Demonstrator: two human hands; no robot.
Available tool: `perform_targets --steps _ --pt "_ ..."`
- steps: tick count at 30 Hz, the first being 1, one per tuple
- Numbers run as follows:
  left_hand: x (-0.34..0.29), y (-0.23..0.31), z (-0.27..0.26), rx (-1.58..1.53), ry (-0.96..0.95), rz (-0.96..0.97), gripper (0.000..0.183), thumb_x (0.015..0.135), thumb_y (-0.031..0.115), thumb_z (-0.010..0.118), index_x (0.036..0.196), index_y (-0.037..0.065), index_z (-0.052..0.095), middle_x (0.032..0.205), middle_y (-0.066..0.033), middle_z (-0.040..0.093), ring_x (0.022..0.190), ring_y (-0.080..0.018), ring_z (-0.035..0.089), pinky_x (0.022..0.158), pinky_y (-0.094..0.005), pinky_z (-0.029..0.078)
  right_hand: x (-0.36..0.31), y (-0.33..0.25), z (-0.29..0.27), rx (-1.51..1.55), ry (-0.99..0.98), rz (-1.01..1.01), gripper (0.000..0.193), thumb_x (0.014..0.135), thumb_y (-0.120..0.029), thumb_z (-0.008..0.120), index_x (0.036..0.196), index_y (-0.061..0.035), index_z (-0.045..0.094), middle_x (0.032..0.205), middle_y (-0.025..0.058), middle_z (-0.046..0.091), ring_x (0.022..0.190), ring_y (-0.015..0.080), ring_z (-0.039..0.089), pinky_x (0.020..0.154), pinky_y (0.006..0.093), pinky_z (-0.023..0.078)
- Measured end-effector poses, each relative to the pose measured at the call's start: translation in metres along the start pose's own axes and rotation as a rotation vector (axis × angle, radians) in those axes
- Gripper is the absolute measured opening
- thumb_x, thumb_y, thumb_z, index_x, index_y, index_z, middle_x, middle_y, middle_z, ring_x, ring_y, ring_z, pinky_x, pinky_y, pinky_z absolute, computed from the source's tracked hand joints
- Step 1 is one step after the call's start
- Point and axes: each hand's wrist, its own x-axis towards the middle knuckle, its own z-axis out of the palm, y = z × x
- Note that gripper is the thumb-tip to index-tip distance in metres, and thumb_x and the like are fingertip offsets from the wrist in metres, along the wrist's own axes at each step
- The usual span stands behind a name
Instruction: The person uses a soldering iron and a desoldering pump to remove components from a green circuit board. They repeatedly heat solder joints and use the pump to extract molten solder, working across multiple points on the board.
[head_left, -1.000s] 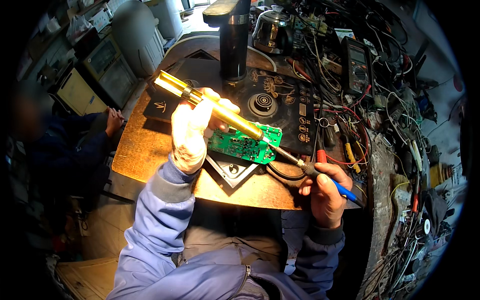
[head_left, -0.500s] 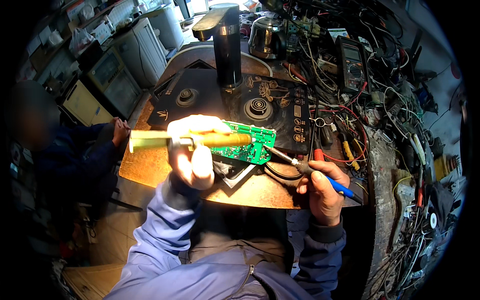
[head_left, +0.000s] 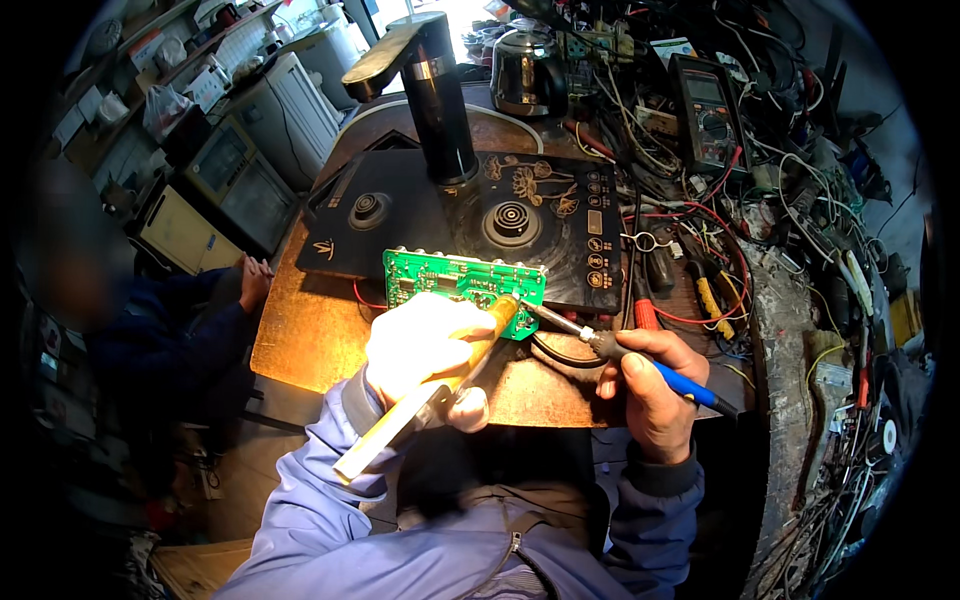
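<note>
My left hand (head_left: 425,342), brightly lit, is closed round a yellow desoldering pump (head_left: 386,431). The pump slants across the front of a green circuit board (head_left: 425,268), its tip end at the board's lower right. Whether my left fingers also grip the board is hidden. My right hand (head_left: 655,395) holds a soldering iron (head_left: 604,344) with a blue handle, pen-fashion. The iron's metal tip reaches the board close to the pump's end. The board is tilted up over the table's near side, its soldered face toward me.
Behind the board lies a black double cooktop panel (head_left: 575,262) with a tall black spout (head_left: 440,120). A metal kettle (head_left: 524,75) stands farther back. To the right are a multimeter (head_left: 708,110), yellow-handled pliers (head_left: 712,303) and tangled wires. A seated person (head_left: 170,310) is at the left.
The pump has swung from nearly level to a slant, its rear end now lower and nearer me. My left hand moved down and right; more of the board shows. The iron stays near the board.
</note>
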Motion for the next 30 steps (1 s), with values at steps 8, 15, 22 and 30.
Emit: perform_targets --steps 8,15,22,30 --pt "-0.001 0.002 0.004 0.033 0.137 -0.061 0.045 0.089 0.042 0.061 0.11 0.007 0.042 0.085 -0.0174 0.063 0.066 -0.0218 0.057 0.061 -0.0319 0.048 0.0 -0.001 0.0 -0.074 0.021 0.01 0.027 0.085 -0.011 0.065 0.105 0.007 0.061 0.078 0.0161 0.065 0.062 0.0183 0.062 0.06 0.0292 0.052" --pt "0.008 -0.005 -0.003 -0.623 0.631 -0.681 0.034 0.097 0.038 0.044 0.107 0.006 0.048 0.079 -0.009 0.054 0.067 -0.0168 0.052 0.054 -0.0278 0.044 -0.002 -0.003 0.001 -0.006 0.046 0.041 0.022 0.084 -0.003 0.064 0.103 0.0074 0.064 0.085 0.0144 0.066 0.066 0.0157 0.063 0.062 0.0252 0.052" --pt "0.005 -0.01 -0.005 -0.728 0.67 -0.751 0.033 0.097 0.035 0.048 0.11 0.005 0.049 0.084 -0.0112 0.058 0.071 -0.0171 0.057 0.051 -0.0248 0.043 0.0 0.001 0.002 0.011 0.052 0.017 0.025 0.084 -0.006 0.064 0.103 0.0086 0.061 0.081 0.0155 0.065 0.062 0.018 0.062 0.061 0.0292 0.053" --pt "0.006 0.003 0.011 -0.35 0.419 -0.588 0.04 0.093 0.035 0.053 0.109 -0.001 0.046 0.084 -0.0141 0.057 0.071 -0.0173 0.058 0.059 -0.0273 0.048 -0.002 0.005 -0.001 -0.062 0.06 -0.059 0.029 0.084 -0.014 0.063 0.104 0.0062 0.059 0.074 0.0153 0.062 0.056 0.0184 0.059 0.056 0.0295 0.051"
